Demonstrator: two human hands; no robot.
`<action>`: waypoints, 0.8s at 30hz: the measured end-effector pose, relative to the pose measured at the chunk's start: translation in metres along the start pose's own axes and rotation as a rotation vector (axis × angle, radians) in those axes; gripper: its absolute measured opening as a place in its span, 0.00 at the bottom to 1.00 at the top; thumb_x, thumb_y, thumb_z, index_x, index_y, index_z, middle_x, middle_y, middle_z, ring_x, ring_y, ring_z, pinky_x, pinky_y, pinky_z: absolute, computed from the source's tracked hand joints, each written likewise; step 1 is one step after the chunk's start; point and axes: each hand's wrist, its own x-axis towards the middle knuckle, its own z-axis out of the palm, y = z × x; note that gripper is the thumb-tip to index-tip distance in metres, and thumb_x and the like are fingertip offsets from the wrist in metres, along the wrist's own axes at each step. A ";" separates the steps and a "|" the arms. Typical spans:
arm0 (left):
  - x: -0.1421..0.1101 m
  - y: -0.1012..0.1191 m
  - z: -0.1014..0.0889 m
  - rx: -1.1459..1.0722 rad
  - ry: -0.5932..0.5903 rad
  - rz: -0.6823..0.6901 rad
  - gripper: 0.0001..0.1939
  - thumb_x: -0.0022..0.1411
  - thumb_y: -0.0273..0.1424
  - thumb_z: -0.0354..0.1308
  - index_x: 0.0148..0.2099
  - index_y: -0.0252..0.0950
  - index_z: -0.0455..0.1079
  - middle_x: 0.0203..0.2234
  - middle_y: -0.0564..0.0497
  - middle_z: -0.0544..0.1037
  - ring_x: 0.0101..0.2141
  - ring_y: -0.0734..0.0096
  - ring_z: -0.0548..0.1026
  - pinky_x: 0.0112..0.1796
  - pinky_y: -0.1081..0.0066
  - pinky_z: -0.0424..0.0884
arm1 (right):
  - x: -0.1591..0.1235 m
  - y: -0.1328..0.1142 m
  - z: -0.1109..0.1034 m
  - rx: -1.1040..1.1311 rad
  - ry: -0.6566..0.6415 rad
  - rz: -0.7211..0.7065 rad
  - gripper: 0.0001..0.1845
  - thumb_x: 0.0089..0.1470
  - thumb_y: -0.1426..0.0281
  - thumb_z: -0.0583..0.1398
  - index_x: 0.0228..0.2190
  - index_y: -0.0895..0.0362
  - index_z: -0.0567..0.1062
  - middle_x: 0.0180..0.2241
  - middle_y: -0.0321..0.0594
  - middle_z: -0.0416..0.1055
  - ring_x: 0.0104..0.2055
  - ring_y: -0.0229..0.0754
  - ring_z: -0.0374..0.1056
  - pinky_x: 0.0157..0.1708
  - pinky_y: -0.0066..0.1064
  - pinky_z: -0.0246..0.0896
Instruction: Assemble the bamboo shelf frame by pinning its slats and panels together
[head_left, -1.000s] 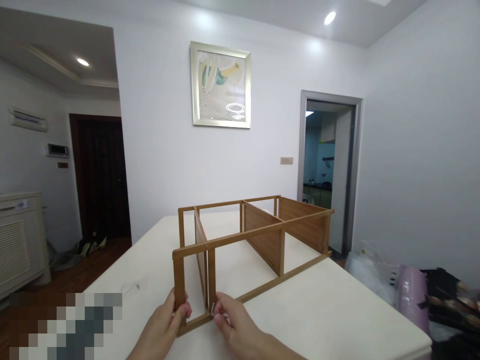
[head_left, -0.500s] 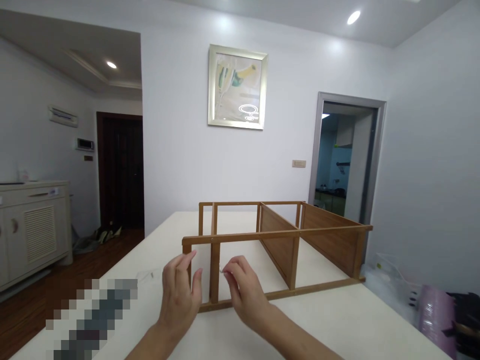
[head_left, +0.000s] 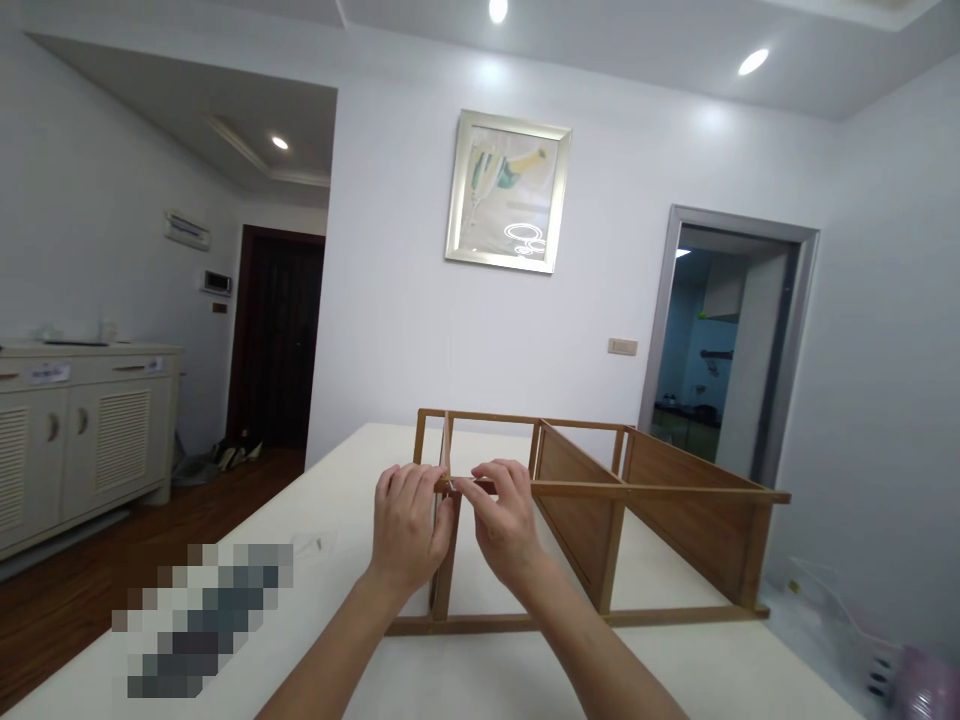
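A brown wooden shelf frame (head_left: 577, 489) lies on its side on the white table (head_left: 337, 580). My left hand (head_left: 409, 522) is wrapped over the left end of its upper near rail, thumb on the near side. Beside it, my right hand (head_left: 508, 515) pinches a small, thin, silvery piece that looks like a hex key (head_left: 452, 486). Its tip meets the rail near the joint with an upright crosspiece. Fingers partly hide this piece and the rail's end.
Left on the table are a small clear plastic bag (head_left: 315, 545) and a blurred-out dark item (head_left: 210, 630). A clear plastic bin (head_left: 832, 610) and a purple wrapped bundle (head_left: 926, 685) sit beyond the right edge. A white cabinet (head_left: 112, 420) stands far left.
Both hands have risen from in front of the frame to its upper near rail. My left hand has closed on the rail, and my right has brought the hex key against it. The view has shifted left.
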 end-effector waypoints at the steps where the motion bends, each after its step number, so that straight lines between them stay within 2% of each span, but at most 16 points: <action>1: 0.000 -0.001 0.000 -0.013 -0.003 0.000 0.12 0.63 0.27 0.50 0.48 0.35 0.67 0.40 0.44 0.76 0.44 0.57 0.71 0.53 0.52 0.58 | -0.001 0.000 0.002 0.001 0.012 -0.012 0.13 0.58 0.79 0.57 0.40 0.52 0.77 0.36 0.42 0.68 0.42 0.42 0.62 0.42 0.37 0.59; 10: -0.001 -0.002 -0.001 -0.056 -0.019 -0.008 0.13 0.65 0.31 0.47 0.49 0.35 0.66 0.42 0.43 0.76 0.45 0.57 0.70 0.53 0.52 0.58 | -0.012 -0.004 0.010 0.066 0.025 0.023 0.13 0.58 0.79 0.56 0.40 0.52 0.76 0.36 0.43 0.66 0.41 0.43 0.60 0.43 0.41 0.62; 18: 0.001 -0.002 -0.001 -0.040 0.002 -0.008 0.12 0.65 0.32 0.48 0.48 0.35 0.67 0.40 0.43 0.76 0.45 0.58 0.71 0.53 0.53 0.59 | -0.008 -0.008 0.009 0.111 0.055 0.039 0.12 0.58 0.79 0.57 0.39 0.53 0.76 0.36 0.42 0.65 0.40 0.43 0.59 0.40 0.38 0.63; 24: 0.001 -0.002 -0.001 -0.055 0.004 -0.018 0.12 0.65 0.31 0.48 0.48 0.35 0.67 0.40 0.44 0.76 0.44 0.58 0.71 0.53 0.53 0.59 | -0.006 -0.011 0.009 0.091 0.014 0.039 0.12 0.58 0.80 0.57 0.39 0.54 0.75 0.36 0.43 0.65 0.40 0.43 0.58 0.38 0.37 0.63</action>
